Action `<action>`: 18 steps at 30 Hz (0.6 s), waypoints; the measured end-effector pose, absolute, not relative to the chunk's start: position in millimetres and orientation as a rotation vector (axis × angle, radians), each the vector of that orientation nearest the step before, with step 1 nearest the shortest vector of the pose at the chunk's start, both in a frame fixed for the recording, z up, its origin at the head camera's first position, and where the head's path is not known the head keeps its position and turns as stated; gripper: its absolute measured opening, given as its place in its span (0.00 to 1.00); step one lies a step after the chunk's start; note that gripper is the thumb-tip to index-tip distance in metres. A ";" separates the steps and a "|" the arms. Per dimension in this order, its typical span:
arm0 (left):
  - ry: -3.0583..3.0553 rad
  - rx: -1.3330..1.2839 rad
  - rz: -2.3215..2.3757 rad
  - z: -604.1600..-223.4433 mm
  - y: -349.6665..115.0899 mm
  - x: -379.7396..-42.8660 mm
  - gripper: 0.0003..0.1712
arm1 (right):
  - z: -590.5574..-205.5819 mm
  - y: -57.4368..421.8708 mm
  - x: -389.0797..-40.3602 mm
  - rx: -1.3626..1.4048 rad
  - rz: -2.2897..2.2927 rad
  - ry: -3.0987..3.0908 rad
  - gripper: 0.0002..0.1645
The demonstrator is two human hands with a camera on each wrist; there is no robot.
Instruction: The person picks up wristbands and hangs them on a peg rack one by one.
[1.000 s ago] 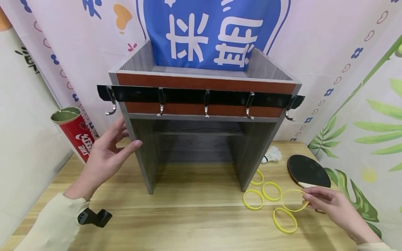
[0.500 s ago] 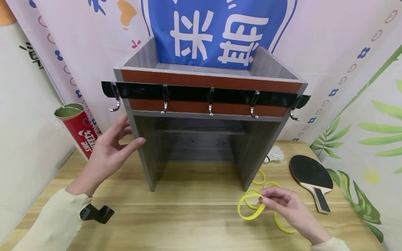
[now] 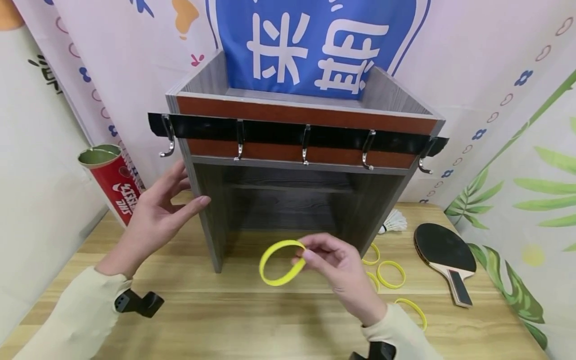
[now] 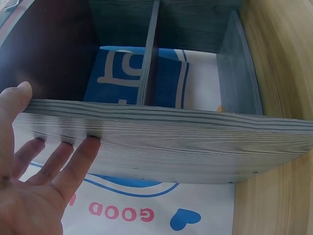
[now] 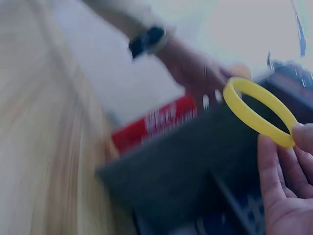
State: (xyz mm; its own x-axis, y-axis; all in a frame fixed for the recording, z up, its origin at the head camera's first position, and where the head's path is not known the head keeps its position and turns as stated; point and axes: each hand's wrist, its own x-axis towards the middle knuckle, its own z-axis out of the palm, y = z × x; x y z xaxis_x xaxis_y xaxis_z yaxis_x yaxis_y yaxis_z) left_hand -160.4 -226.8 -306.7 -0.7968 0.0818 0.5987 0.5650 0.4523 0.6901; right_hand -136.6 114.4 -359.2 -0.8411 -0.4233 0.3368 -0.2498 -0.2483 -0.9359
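Observation:
My right hand (image 3: 339, 270) pinches a yellow wristband (image 3: 281, 285) between thumb and fingers, holding it up in front of the lower opening of a grey wooden shelf unit (image 3: 209, 220). The right wrist view shows the same wristband (image 5: 254, 117) at the fingertips. My left hand (image 3: 159, 215) holds the shelf's left side panel (image 4: 161, 132), thumb at its front edge and fingertips against the outer face. Across the unit's reddish-brown front runs a black strip (image 3: 272, 131) with several metal hooks (image 3: 305, 150), nothing hanging from them.
Several more yellow wristbands (image 3: 391, 274) lie on the wooden table (image 3: 252, 320) at the right. Beyond them are a white shuttlecock (image 3: 394, 221) and a table tennis bat (image 3: 445, 250). A red tube (image 3: 114, 185) stands left of the shelf, and a printed cloth (image 3: 450, 65) hangs behind.
My right hand has carried the wristband leftward from the group on the right to before the shelf's opening, raising it a little. The left hand stays on the side panel.

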 end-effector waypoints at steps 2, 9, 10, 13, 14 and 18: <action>-2.217 -0.540 -1.317 -307.0 -226.6 -160.9 0.52 | -349.7 95.2 -135.2 -0.816 -2.288 1.797 0.10; -2.197 -0.539 -1.308 -307.0 -227.6 -158.7 0.53 | -321.3 33.2 -128.2 -0.880 -2.392 1.643 0.26; -2.186 -0.549 -1.312 -306.9 -227.8 -158.7 0.53 | -317.8 26.0 -128.0 -0.896 -2.410 1.622 0.27; -2.161 -0.583 -1.328 -307.6 -228.7 -159.7 0.54 | -308.1 7.6 -128.6 -0.923 -2.465 1.557 0.27; -2.160 -0.588 -1.323 -308.1 -228.9 -160.1 0.54 | -305.3 2.5 -129.2 -0.928 -2.483 1.538 0.27; -2.203 -0.514 -1.378 -310.8 -231.4 -158.9 0.52 | -293.8 -16.2 -132.6 -0.947 -2.547 1.487 0.25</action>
